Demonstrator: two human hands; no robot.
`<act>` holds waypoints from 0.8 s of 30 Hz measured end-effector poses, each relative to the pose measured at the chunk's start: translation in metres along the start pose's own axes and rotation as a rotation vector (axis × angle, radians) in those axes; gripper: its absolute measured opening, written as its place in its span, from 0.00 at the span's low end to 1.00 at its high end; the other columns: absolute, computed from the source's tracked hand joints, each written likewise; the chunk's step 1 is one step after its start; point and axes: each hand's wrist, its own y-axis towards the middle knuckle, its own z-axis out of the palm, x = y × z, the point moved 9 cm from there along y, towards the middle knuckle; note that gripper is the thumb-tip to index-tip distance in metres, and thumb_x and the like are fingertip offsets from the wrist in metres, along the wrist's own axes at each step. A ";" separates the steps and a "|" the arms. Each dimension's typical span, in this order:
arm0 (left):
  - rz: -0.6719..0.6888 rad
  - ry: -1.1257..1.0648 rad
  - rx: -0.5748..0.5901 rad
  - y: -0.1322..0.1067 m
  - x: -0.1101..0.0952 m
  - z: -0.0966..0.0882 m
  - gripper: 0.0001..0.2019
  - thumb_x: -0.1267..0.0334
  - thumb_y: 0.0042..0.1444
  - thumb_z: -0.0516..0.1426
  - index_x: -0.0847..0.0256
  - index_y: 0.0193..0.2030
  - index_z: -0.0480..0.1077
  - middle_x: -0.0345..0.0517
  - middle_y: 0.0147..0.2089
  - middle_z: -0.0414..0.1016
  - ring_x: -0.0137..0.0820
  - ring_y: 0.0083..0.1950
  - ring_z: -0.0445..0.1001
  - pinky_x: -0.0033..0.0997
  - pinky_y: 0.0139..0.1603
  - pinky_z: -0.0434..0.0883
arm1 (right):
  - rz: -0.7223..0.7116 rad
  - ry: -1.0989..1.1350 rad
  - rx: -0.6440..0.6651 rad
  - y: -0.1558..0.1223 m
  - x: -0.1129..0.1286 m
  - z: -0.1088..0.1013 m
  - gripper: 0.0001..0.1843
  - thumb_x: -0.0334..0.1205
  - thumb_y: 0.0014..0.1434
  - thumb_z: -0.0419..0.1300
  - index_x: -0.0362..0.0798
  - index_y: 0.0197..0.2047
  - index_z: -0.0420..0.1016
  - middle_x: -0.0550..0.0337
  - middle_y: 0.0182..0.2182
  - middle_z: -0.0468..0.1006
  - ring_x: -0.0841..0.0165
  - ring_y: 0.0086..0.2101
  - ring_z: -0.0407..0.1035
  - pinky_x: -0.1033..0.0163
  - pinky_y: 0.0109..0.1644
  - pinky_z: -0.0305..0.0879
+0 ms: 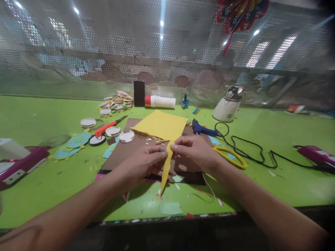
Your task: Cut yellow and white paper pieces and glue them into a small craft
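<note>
Between my two hands is a narrow strip of yellow paper (165,170), its pointed lower end hanging toward the table's front. My left hand (150,158) pinches the strip's left edge. From the other side, the thumb and fingers of my right hand (192,150) grip it near its upper end. Just beyond lies a larger yellow sheet (163,124), slightly lifted at its near edge, on a brown board (117,160). Whether strip and sheet are joined is hard to tell. Small paper scraps lie below my hands, among them a pale green piece (178,178).
Orange-handled scissors (106,129) and white paper discs (127,136) lie left. To the right are a blue glue gun (204,129), yellow scissor handles (232,158) and a black cord (251,150). A phone (139,93), paper cup stack (162,102) and kettle (227,106) stand behind.
</note>
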 end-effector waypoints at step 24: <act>0.132 0.261 -0.193 -0.002 -0.011 -0.014 0.18 0.54 0.44 0.64 0.62 0.37 0.66 0.34 0.20 0.65 0.25 0.21 0.64 0.24 0.24 0.62 | 0.038 -0.156 -0.129 0.008 0.012 -0.066 0.08 0.40 0.48 0.65 0.43 0.25 0.75 0.60 0.20 0.74 0.74 0.23 0.67 0.66 0.28 0.64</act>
